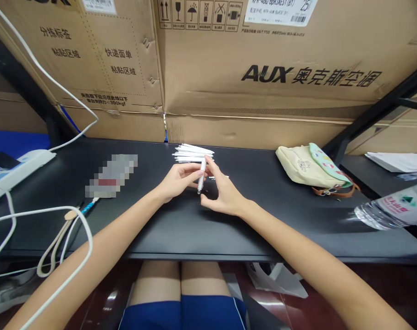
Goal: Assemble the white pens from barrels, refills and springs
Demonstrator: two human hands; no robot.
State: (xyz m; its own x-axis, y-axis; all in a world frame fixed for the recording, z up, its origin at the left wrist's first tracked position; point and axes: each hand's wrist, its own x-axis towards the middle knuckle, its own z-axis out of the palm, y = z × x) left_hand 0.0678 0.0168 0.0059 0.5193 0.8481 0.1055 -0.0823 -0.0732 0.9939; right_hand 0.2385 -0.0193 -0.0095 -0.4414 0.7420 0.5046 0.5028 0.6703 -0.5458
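Grip: left hand (179, 182) and right hand (225, 190) pinching one white tube (202, 176) upright between the fingertips, above the black worktop (236, 238). Pile of white tubes (193, 152) lying just beyond the hands; thin white stick (218, 177) just right of the pinch. Canvas bag (309, 166) to the right; power strip (19, 169) to the left.

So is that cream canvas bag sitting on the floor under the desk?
No, the cream canvas bag rests on top of the black desk, off to the right of the person's hands.
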